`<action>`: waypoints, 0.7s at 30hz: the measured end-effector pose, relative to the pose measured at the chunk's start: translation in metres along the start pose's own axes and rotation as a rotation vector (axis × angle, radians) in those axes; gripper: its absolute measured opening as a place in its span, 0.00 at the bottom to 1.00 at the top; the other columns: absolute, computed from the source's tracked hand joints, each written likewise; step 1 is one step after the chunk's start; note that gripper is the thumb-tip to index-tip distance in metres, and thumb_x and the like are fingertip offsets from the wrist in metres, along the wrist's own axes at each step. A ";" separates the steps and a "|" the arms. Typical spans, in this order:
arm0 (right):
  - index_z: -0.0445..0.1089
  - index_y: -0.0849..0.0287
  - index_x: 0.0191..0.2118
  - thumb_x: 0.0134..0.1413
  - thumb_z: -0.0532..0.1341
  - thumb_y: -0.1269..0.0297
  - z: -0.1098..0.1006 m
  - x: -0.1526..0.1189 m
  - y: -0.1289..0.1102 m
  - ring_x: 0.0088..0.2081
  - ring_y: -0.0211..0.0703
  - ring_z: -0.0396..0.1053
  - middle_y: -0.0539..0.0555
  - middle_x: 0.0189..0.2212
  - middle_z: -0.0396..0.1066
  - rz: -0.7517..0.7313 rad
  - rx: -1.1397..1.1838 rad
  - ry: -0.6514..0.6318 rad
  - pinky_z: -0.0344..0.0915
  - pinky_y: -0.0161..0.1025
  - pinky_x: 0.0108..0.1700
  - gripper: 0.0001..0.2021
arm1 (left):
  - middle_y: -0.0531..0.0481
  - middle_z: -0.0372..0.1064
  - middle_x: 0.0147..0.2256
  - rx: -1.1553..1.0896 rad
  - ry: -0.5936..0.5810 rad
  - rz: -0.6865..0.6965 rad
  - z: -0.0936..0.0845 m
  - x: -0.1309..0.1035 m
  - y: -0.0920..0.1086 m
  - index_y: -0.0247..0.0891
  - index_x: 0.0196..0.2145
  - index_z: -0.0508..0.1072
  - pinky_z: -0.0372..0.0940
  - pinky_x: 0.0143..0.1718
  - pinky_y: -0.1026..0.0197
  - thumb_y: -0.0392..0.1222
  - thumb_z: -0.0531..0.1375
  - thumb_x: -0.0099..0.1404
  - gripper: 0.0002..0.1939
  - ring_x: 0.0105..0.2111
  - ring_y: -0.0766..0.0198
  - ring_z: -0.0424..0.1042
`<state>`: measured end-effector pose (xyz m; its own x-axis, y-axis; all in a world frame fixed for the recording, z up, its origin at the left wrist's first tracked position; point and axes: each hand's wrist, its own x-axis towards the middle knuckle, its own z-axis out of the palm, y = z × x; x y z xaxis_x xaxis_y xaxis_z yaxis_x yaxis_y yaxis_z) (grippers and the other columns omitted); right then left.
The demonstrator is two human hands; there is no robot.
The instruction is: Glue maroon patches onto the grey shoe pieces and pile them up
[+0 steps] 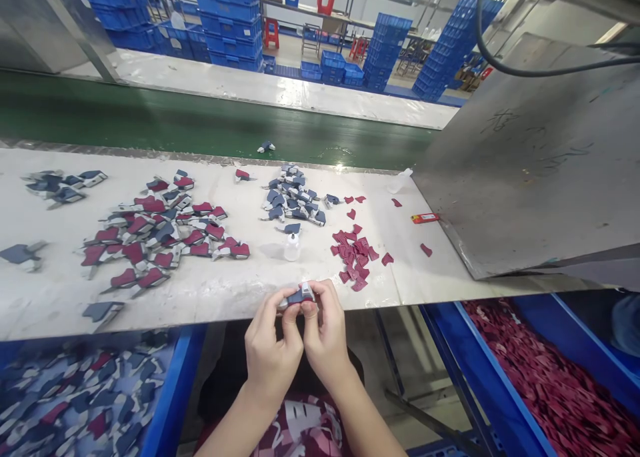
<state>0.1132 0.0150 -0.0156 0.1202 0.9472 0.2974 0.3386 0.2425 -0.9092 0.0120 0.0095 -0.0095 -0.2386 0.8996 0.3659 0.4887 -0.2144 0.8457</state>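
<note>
Between the fingertips of my left hand [273, 344] and my right hand [325, 334] is a small blue, grey and maroon plastic part [299, 297]. Both hands are closed on it at the table's front edge, thumbs toward me. Just beyond them stands a small clear bottle [293, 247] with a dark tip. A pile of loose maroon pieces [355, 254] lies to the right. Behind the bottle is a heap of blue-and-grey parts [293, 197]. Farther left spreads a larger heap of grey parts with maroon or blue faces [155, 230].
A green conveyor belt [200, 120] runs behind the white table [200, 307]. Blue bins flank me: mixed parts in the left bin [173, 390], maroon pieces in the right bin [505, 384]. A metal panel [540, 164] rises at right, near a red-and-yellow object [425, 218].
</note>
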 end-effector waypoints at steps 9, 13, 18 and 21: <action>0.69 0.57 0.45 0.66 0.55 0.57 -0.001 0.008 0.006 0.41 0.43 0.70 0.53 0.38 0.68 0.210 0.220 -0.108 0.67 0.40 0.44 0.11 | 0.45 0.80 0.34 -0.508 -0.248 -0.505 -0.009 0.021 -0.006 0.35 0.36 0.78 0.76 0.38 0.58 0.46 0.66 0.59 0.12 0.33 0.57 0.80; 0.73 0.55 0.46 0.70 0.49 0.54 -0.014 0.014 -0.004 0.43 0.43 0.70 0.53 0.39 0.71 0.288 0.315 -0.205 0.67 0.40 0.48 0.18 | 0.47 0.80 0.30 -0.582 -0.212 -0.639 -0.013 0.028 -0.007 0.34 0.36 0.81 0.78 0.35 0.59 0.47 0.71 0.53 0.16 0.28 0.58 0.80; 0.72 0.53 0.51 0.70 0.50 0.55 -0.021 0.013 -0.017 0.44 0.42 0.70 0.53 0.41 0.70 0.244 0.197 -0.220 0.67 0.39 0.48 0.16 | 0.47 0.81 0.33 -0.574 -0.176 -0.644 -0.014 0.026 -0.001 0.35 0.36 0.82 0.79 0.37 0.59 0.47 0.71 0.53 0.15 0.30 0.58 0.81; 0.71 0.55 0.51 0.67 0.54 0.59 -0.018 0.011 -0.018 0.44 0.42 0.71 0.54 0.41 0.69 0.201 0.114 -0.214 0.69 0.37 0.45 0.14 | 0.46 0.81 0.34 -0.585 -0.172 -0.641 -0.015 0.027 0.001 0.35 0.38 0.82 0.79 0.38 0.57 0.47 0.71 0.54 0.16 0.31 0.56 0.81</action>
<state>0.1249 0.0176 0.0087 -0.0293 0.9982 0.0514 0.2193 0.0566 -0.9740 -0.0069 0.0277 0.0068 -0.1667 0.9483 -0.2702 -0.2150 0.2324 0.9485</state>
